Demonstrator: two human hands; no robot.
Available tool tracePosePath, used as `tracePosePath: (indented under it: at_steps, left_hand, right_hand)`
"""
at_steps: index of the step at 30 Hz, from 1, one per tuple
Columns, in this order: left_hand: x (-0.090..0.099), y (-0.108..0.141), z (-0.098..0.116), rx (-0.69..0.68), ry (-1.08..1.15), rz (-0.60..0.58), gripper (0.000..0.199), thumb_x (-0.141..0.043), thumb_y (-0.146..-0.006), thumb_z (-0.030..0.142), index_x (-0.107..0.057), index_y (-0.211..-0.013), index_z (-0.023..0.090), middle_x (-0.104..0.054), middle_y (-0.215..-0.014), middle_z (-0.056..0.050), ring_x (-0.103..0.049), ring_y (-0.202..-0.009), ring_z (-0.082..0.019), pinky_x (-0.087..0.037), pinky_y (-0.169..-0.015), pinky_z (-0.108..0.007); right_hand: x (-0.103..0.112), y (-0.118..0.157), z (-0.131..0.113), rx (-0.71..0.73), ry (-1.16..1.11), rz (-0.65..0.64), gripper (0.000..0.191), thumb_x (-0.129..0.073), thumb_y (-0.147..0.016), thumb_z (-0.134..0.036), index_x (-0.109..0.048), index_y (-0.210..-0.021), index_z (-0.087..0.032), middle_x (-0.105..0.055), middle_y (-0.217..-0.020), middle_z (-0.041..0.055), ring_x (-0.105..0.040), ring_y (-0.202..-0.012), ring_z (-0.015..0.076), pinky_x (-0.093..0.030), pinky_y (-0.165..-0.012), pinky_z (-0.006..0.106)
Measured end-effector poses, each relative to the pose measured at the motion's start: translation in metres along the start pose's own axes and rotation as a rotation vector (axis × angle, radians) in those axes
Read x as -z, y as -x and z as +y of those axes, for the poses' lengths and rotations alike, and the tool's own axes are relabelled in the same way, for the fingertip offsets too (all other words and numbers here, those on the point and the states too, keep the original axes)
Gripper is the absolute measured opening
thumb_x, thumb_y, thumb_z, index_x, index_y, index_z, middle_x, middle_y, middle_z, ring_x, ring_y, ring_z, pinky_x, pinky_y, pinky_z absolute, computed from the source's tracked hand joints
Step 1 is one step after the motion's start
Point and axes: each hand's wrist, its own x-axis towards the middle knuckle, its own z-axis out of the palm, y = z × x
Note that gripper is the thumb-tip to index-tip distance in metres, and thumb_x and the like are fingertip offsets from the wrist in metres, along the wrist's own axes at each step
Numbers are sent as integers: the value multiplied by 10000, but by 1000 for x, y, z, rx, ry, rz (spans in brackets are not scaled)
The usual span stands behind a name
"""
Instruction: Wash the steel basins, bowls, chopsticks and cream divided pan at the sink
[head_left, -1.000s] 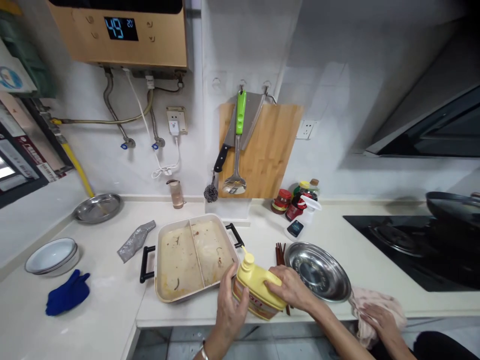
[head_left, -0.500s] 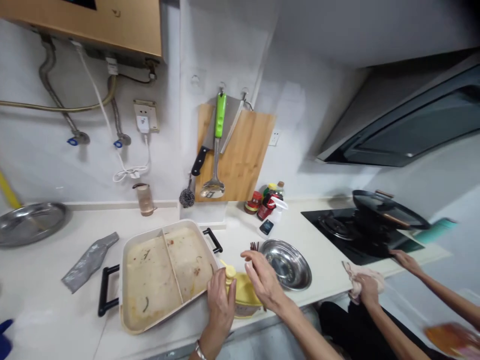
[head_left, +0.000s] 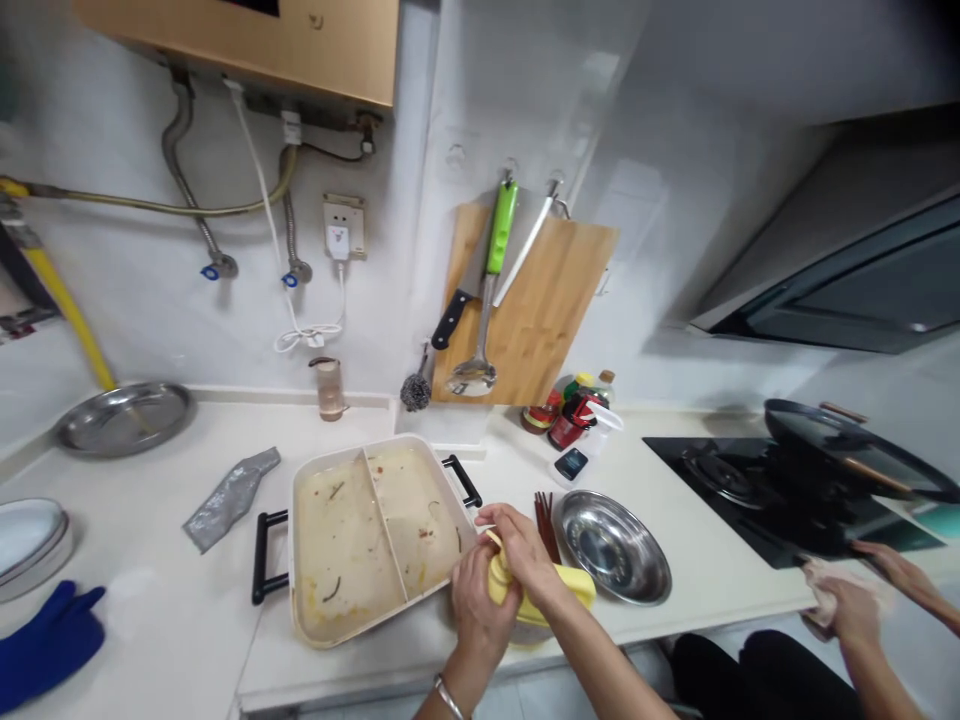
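Both my hands are together at the near right corner of a cream divided baking pan [head_left: 330, 460]. Its two compartments hold greasy residue and dark scraps, and its handles are black. My left hand [head_left: 476, 600] and my right hand [head_left: 521, 545] both grip a yellow plastic detergent bottle [head_left: 544, 590], which leans on its side. My fingers cover much of the bottle, hiding its cap and label. A steel bowl [head_left: 613, 547] sits just right of my right hand.
A co-worker's hand [head_left: 844, 610] holds a pale cloth at the counter's front edge, near a black gas hob [head_left: 720, 480] carrying a tilted dark pan [head_left: 847, 450]. Chopsticks [head_left: 547, 525], a steel plate [head_left: 124, 418], a blue glove [head_left: 49, 645] and crumpled foil [head_left: 231, 500] lie around.
The yellow bottle has tipped from nearly upright onto its side within my hands. My view has swung back to the right, and the co-worker's cloth hand has moved along the counter edge.
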Motion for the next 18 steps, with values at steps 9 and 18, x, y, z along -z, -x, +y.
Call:
tracePosePath:
  at_steps: [9,18]
  left_hand:
    - [9,12,17,-85,42,86,274,-518,-952,388,-608,-1118,190,-710,-989,-119,-682,-945,-267,-548,-841,-424]
    - [8,17,1,134,300,-104,715,-856,-658,362,-535,-1272,185,-667,-1243,-152,-651,-1141,-309,-549,-989,-465]
  right_hand:
    - [0,14,5,40,84,110,415,-432,-906,-558,-621,-997,-199,-725,-1051,120,-700,-770,219,-556,-751,366]
    - [3,4,8,27,162,81,316,-416,-835,-354,-620,-1024,-205,-731,-1065,109,-703,-829,225,-556,-774,370]
